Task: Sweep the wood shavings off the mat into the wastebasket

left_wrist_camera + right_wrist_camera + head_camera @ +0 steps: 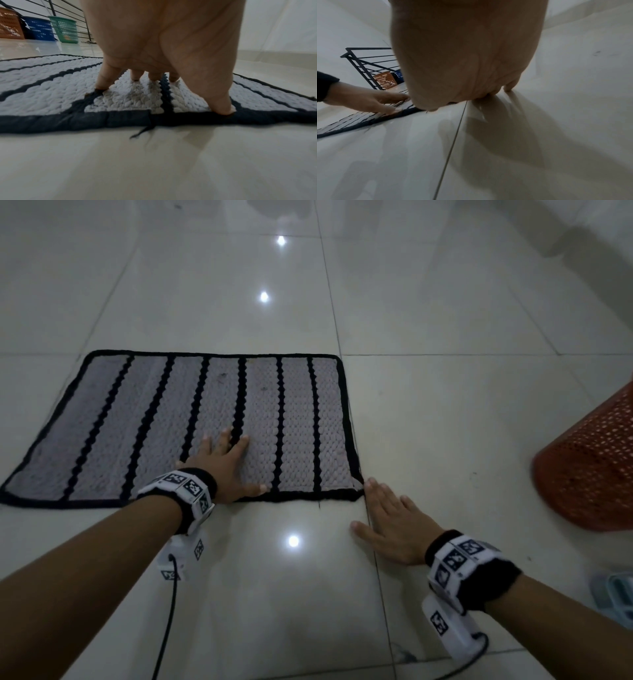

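Mat (274, 412), grey with black stripes and a black border, flat on the glossy tiled floor (445, 422). Left hand (224, 465) spread palm-down near its front edge, fingers straight, holding nothing. Right hand (390, 523) flat on bare tile just beside the mat's near right corner, fingers straight too, gripping nothing. Orange mesh wastebasket (589, 467) well to the right, tilted, partly cut off by the picture edge.

From the head: a few small dark specks on the mat's far part, too small to tell as wood shavings.

Only from the left wrist: fingertips (102, 84) and thumb pressing into the knobbly weave, a loose dark thread (142, 132) trailing from the border onto the tile, and an orange, a blue and a green basket (66, 29) by a black railing (68, 13) far behind.

Only from the right wrist: the left hand (368, 98) seen side-on across the mat's edge, and the right hand's fingertips (510, 86) touching the tile beside a grout line.
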### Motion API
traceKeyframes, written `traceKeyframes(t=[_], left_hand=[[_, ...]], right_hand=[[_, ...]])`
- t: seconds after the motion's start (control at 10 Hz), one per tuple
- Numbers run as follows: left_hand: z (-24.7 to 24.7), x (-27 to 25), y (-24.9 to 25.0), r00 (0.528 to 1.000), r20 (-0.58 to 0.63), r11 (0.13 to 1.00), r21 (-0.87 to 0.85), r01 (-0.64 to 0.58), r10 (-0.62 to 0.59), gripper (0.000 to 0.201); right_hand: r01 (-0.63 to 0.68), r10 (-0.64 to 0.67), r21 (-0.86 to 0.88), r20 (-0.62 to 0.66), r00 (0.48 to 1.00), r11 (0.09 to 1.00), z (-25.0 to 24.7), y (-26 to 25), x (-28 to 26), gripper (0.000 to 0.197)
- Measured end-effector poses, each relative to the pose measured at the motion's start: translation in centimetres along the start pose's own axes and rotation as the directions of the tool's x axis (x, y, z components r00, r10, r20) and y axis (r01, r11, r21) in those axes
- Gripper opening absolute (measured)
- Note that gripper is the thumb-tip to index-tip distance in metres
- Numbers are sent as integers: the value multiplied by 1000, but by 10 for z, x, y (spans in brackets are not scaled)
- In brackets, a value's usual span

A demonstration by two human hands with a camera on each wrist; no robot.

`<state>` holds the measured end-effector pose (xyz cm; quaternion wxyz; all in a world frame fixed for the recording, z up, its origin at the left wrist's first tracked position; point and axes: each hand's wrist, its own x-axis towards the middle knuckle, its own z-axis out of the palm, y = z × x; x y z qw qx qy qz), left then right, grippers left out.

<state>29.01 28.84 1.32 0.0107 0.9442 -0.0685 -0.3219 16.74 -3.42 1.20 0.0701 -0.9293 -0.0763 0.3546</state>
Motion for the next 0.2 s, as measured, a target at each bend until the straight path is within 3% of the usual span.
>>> traceKeyframes(t=[0.1,0.2], left_hand=[[6,-5,0,1000,-15,999,42,-6,7,116],[-4,-26,6,997,-49,997,-37,-67,65,111]], right_hand=[[5,-7,41,35,999,999,-17,9,-11,85],[17,-21,68,66,998,998,-49,13,-29,82]])
